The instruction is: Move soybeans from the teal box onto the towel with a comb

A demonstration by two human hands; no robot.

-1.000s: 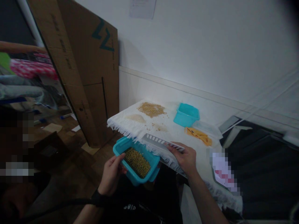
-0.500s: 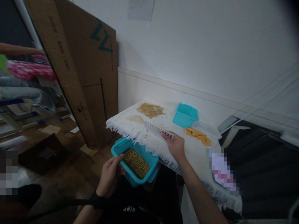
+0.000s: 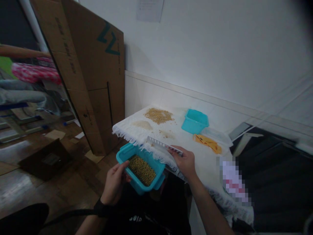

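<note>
My left hand [image 3: 115,181] grips the near-left rim of a teal plastic tub [image 3: 136,184], thumb over the edge. Yellow-green beans [image 3: 143,170] lie in that tub, which sits just below the table's fringed edge. In my right hand [image 3: 185,162] is a flat white strip with a row of dark slots [image 3: 161,143], held on its long edge low over the white cloth [image 3: 127,128] near the fringe. Beyond it are a pile of pale yellow beans [image 3: 158,116], a heap of fine whitish grains [image 3: 142,124] and a small scattered patch of grains [image 3: 167,133].
A second teal tub [image 3: 195,121] stands at the table's back, beside a folded orange cloth [image 3: 207,143] and a clear plastic lid [image 3: 217,135]. A tall cardboard box [image 3: 97,65] rises at the left. Behind it shows another person's arm [image 3: 22,51].
My right hand has brought the slotted strip toward the table's near edge, and the loose beans in front of it are closer to the fringe. My left hand keeps its grip on the tub.
</note>
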